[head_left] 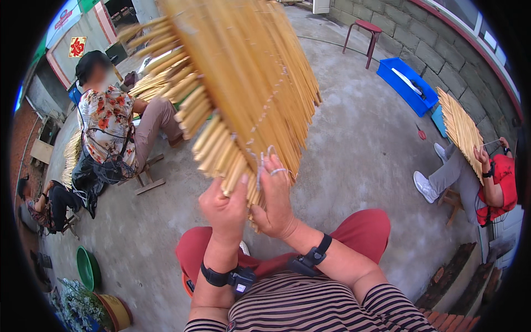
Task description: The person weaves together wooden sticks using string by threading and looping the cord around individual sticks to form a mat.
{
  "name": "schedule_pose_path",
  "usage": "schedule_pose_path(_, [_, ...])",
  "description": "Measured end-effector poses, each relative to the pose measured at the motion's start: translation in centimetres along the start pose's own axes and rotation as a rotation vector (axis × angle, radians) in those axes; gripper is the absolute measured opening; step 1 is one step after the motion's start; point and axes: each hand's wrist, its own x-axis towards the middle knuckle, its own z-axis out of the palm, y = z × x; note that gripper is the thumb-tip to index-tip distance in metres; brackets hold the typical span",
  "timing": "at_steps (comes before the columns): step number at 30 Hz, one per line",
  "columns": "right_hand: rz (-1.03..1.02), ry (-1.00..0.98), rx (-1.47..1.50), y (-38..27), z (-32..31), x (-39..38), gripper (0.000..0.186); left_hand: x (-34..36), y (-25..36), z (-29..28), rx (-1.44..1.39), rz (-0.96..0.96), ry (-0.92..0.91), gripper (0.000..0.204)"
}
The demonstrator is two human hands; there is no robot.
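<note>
A large mat of straw-coloured stalks [221, 55] stands tilted up in front of me, its stalk ends sticking out unevenly along the left side. A line of pale stitches runs down across it toward my hands. My left hand [224, 203] is closed around the stalk ends at the mat's lower corner. Just to the right, my right hand [276, 196] grips the same corner, thumb low and fingers upward against the stalks. White cord [278, 171] loops over its fingers. Whether a needle is there cannot be made out.
At left a person in a floral shirt [108, 122] sits on a low stool by more stalks; another sits farther left. At right a person in red [500, 182] holds a similar mat. A blue tub [406, 86], red stool [365, 26], red-handled scissors [421, 133] and green basin [88, 268] stand around.
</note>
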Motion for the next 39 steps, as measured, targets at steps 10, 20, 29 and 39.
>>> schedule_pose_path(10, [0.112,0.053,0.297,-1.3,-2.7,0.8,0.077,0.0,5.8,6.5,0.11,0.73,-0.202,0.031])
schedule_pose_path(20, [0.119,0.018,0.379,-1.0,-4.4,1.3,0.075,0.7,10.7,4.5,0.377,1.025,-0.127,0.027])
schedule_pose_path(29, [0.94,-0.23,1.394,1.2,-4.4,-6.0,0.058,-3.3,-3.4,1.1,0.802,0.83,-0.366,0.028])
schedule_pose_path(39, [1.135,-0.043,1.6,2.7,-5.4,-11.3,0.049,-5.6,-8.6,-0.2,0.91,0.714,-0.393,0.029])
